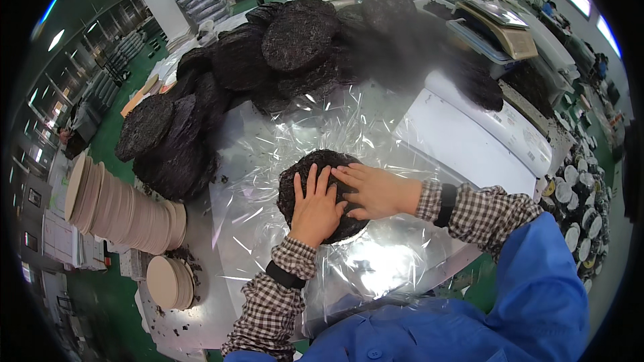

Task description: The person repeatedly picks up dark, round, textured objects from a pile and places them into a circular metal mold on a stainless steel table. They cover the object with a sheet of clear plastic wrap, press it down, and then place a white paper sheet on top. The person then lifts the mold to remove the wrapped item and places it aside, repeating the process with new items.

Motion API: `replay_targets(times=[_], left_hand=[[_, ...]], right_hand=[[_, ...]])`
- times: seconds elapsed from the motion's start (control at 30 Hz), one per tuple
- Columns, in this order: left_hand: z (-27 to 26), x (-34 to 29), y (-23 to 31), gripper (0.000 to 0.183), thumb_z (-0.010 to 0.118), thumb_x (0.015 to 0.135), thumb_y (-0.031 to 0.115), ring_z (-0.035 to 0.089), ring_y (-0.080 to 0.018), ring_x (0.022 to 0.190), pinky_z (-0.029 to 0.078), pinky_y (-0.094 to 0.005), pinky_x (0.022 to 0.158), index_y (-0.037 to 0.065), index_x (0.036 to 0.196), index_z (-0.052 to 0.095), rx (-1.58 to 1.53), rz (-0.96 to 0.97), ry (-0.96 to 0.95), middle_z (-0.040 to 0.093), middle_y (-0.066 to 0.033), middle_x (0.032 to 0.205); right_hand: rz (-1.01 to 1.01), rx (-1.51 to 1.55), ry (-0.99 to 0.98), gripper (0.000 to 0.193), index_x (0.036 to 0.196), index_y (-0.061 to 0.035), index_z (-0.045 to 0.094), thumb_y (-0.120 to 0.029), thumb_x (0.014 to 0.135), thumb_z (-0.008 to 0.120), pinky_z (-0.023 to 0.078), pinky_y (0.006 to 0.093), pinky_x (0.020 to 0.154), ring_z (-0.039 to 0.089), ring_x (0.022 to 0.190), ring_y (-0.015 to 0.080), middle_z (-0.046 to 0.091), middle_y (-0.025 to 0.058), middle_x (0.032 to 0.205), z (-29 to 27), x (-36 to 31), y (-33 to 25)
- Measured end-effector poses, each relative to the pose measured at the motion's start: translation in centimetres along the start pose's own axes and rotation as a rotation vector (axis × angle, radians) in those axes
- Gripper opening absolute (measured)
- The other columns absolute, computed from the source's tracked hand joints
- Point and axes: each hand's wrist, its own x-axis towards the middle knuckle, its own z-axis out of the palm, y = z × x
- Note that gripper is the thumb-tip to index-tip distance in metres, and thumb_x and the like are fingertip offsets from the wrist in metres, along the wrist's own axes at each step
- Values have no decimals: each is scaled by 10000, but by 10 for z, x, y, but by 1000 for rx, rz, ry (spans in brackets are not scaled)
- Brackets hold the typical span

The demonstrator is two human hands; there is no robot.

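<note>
A dark, rough round cake (pixel 349 226), which looks like dried seaweed, lies in front of me on crinkled clear plastic film (pixel 251 228). My left hand (pixel 314 213) rests on top of it with the fingers spread and pointing away from me. From the right, my right hand (pixel 381 191) lies flat across the cake, its fingertips close to the left hand's fingers. Both palms face down, and neither hand grips anything. Under the cake a thin pale edge shows at the near side. Beyond the film rises a heap of similar dark cakes (pixel 295 39).
At the left stand a tall leaning stack of pale round discs (pixel 127 211) and a shorter stack (pixel 171 283). White printed sheeting (pixel 463 127) curls at the right. Farther right are a tray with a flat device (pixel 493 23) and many small round pieces (pixel 580 201).
</note>
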Motion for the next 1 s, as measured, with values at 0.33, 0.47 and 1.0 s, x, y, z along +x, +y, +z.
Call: replay_targets(times=[0.33, 0.47, 1.0], left_hand=[[0, 18, -8, 1014, 565, 796, 716, -127, -426, 1469, -105, -630, 1122, 233, 1568, 120, -14, -79, -490, -14, -183, 1620], [6, 15, -10, 1017, 632, 788, 653, -119, -478, 1452, -97, -659, 1108, 227, 1565, 134, -153, -46, -411, -6, -249, 1600], [-112, -53, 21, 246, 414, 1010, 60, 625, -213, 1046, 507, -344, 927, -32, 1198, 544, -1385, -25, 602, 614, -155, 1160]], right_hand=[[95, 51, -451, 569, 1087, -7, 715, -490, 906, 475, 241, 450, 1153, 485, 1280, 340, 564, 232, 1324, -32, 22, -9], [476, 796, 283, 347, 1174, -5, 641, -236, 946, 519, 526, 364, 910, 674, 991, 219, 670, 128, 1176, -63, -45, 42], [493, 413, 134, 580, 1442, -95, 405, -384, 955, 534, 283, 479, 1136, 352, 1364, 301, 392, 178, 1468, 17, -169, -12]])
